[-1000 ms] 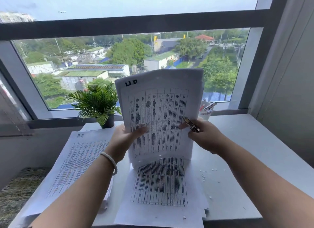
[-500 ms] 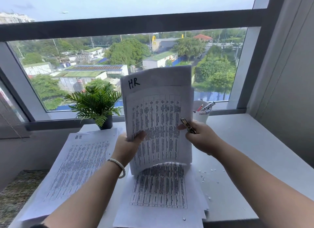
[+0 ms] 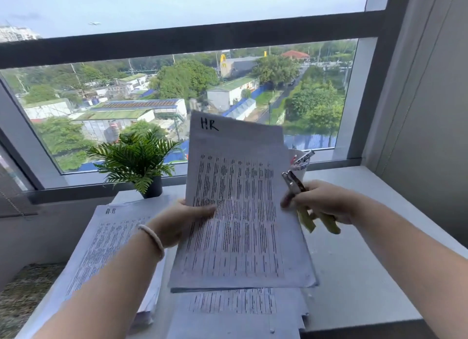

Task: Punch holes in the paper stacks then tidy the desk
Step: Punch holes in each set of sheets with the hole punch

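Observation:
My left hand (image 3: 181, 219) grips the left edge of a stack of printed sheets (image 3: 240, 212) marked "HR", held tilted in the air above the desk. To the right of that stack, my right hand (image 3: 324, 203) holds a plier-type hole punch (image 3: 301, 199) with yellow-green handles and a metal head pointing up; it is apart from the paper. A second stack of sheets (image 3: 240, 311) lies flat on the desk beneath the raised one. A third stack (image 3: 101, 250), also marked "HR", lies at the left of the desk.
A small potted fern (image 3: 136, 161) stands at the back by the window. A white cup with pens (image 3: 300, 164) sits behind the raised paper. The white desk (image 3: 367, 275) runs to a grey wall on the right; small paper dots lie on it.
The held stack has tipped from upright toward flat and come lower. My right hand let go of its right edge and moved right, showing the whole hole punch.

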`<move>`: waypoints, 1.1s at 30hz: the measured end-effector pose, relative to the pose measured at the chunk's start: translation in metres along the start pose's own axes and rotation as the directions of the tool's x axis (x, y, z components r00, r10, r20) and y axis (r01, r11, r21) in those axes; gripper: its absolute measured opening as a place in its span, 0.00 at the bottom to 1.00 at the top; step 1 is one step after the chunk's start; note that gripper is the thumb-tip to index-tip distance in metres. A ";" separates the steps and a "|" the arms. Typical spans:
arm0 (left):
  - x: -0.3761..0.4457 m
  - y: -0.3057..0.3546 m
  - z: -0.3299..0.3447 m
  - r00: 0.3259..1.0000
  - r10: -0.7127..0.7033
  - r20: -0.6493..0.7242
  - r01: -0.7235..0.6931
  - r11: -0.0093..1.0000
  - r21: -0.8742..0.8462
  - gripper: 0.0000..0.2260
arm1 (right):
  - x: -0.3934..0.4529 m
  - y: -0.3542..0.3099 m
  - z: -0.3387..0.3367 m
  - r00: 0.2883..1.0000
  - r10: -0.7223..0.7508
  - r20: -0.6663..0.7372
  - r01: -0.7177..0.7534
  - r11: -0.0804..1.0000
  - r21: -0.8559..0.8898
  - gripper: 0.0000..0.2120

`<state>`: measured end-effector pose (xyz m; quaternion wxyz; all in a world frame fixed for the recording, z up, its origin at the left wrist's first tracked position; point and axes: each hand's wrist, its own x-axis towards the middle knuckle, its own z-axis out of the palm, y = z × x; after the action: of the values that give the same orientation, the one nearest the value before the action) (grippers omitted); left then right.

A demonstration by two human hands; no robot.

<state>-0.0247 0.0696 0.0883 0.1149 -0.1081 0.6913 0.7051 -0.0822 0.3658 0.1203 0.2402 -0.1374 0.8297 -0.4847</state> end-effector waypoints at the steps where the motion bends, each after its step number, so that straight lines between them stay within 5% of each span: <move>1: 0.000 -0.010 0.003 0.998 -0.066 0.002 0.066 0.998 0.004 0.13 | 0.001 0.009 -0.002 0.998 0.067 0.018 -0.066 0.995 -0.071 0.07; 4: 0.002 -0.048 0.009 0.978 -0.206 0.022 0.207 0.975 -0.077 0.13 | 0.008 0.033 -0.003 0.977 0.215 -0.008 -0.209 0.943 -0.258 0.08; 7: 0.003 -0.075 0.012 0.951 -0.292 0.105 0.305 0.941 -0.144 0.16 | 0.016 0.046 -0.005 0.949 0.297 -0.107 -0.310 0.941 -0.136 0.07; 10: 0.004 -0.087 0.018 0.950 -0.285 0.128 0.305 0.936 -0.179 0.13 | 0.025 0.050 0.005 0.942 0.299 -0.153 -0.313 0.947 -0.077 0.14; 16: 0.001 -0.080 0.021 0.930 -0.319 0.182 0.345 0.929 -0.136 0.08 | 0.050 0.045 0.026 0.946 0.254 -0.201 -0.285 0.947 -0.146 0.07; 19: -0.005 -0.078 0.015 0.926 -0.318 0.205 0.346 0.930 -0.124 0.14 | 0.053 0.050 0.025 0.939 0.287 -0.187 -0.299 0.953 -0.040 0.01; 23: 0.015 -0.076 0.003 0.951 -0.297 0.090 0.310 0.906 -0.287 0.18 | 0.052 0.058 0.027 0.950 0.303 -0.074 -0.290 0.946 0.148 0.06; 25: 0.024 -0.074 0.002 0.939 -0.335 0.081 0.345 0.909 -0.232 0.16 | 0.051 0.059 0.030 0.953 0.299 -0.055 -0.283 0.939 0.195 0.04; 28: 0.035 -0.082 0.009 0.952 -0.303 0.050 0.307 0.948 -0.089 0.16 | 0.057 0.062 0.034 0.942 0.325 -0.085 -0.318 0.944 0.089 0.06; 33: 0.028 -0.084 0.007 0.951 -0.279 0.136 0.303 0.931 -0.204 0.16 | 0.066 0.061 0.031 0.941 0.319 -0.115 -0.337 0.916 -0.217 0.17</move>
<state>-0.0253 0.0789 -0.0001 0.2415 -0.1844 0.5774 0.7578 -0.1214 0.3421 0.0369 0.2679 -0.0046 0.9008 -0.3417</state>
